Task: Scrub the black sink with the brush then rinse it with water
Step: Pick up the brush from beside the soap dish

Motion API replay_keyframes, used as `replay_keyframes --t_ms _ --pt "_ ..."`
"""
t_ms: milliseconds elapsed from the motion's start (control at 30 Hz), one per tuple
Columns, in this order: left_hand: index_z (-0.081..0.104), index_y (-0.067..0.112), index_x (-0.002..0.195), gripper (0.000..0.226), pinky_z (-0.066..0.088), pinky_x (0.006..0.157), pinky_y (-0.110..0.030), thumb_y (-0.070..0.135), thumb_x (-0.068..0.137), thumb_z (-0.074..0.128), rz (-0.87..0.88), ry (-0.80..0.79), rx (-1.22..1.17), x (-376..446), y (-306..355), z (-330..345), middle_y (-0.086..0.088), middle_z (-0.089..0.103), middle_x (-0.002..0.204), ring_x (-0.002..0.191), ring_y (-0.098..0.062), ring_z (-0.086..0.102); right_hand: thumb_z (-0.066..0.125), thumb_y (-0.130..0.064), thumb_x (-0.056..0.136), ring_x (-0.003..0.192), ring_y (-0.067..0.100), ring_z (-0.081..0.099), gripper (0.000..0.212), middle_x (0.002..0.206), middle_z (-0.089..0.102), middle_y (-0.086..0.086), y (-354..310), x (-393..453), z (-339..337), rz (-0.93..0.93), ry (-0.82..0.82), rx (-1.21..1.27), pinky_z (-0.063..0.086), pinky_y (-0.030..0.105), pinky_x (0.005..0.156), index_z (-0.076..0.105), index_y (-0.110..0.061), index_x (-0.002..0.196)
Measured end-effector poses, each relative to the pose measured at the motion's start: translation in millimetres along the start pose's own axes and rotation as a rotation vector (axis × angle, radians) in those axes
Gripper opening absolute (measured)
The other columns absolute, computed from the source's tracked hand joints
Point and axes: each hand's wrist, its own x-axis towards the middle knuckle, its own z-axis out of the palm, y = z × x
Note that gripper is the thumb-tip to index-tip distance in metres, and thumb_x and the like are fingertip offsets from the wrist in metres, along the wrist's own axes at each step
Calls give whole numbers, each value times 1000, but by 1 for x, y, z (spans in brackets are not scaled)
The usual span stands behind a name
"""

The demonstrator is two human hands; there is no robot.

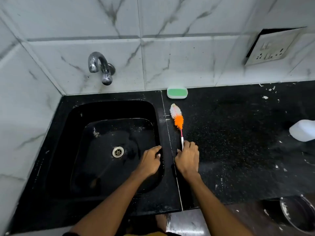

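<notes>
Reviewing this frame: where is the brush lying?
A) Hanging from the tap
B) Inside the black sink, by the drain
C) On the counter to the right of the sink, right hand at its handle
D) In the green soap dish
C: the brush lies on the black counter beside the sink, with the right hand on its handle end.

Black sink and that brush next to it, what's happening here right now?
A person stands at a black sink set in a black speckled counter. The right hand is closing around the handle of an orange-and-white bristle brush that lies on the counter. The left hand rests at the sink's right edge. The chrome tap shows no running water, so scrubbing apparently hasn't started.
</notes>
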Motion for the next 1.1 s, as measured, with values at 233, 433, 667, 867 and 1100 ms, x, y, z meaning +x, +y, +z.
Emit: replay_keyframes --t_ms 233,433,667,867,1100 --pt "54 10 137 41 41 110 -28 5 97 50 -69 65 -28 7 4 -1 -6 57 140 130 -15 51 50 -6 84 85 29 57 16 100 59 13 -4 23 -8 195 -146 244 47 38 73 53 -6 101" --pt "59 11 133 39 46 100 -20 4 95 53 -119 158 -44 26 4 -1 -6 65 129 115 -9 60 47 -15 95 65 21 52 1 71 52 0 4 50 -30 157 -120 428 44 37 62 48 -14 96" --pt "56 12 136 42 43 95 -17 7 95 52 -165 186 -47 43 5 -2 -6 62 133 118 -11 59 47 -26 97 83 39 60 17 84 65 14 19 123 -61 75 -10 314 42 39 67 61 -17 92" --pt "57 14 136 42 44 99 -19 8 94 54 -201 191 -64 48 4 1 -5 63 131 120 -11 58 49 -27 91 92 40 62 23 97 68 17 26 184 -83 85 -13 109 49 41 80 69 -19 99" --pt "58 14 134 41 47 91 -15 7 94 54 -214 202 -69 48 1 7 -2 66 126 105 -3 61 53 -25 89 88 34 63 24 96 68 13 11 206 -90 11 -112 -20 44 34 71 71 -15 102"
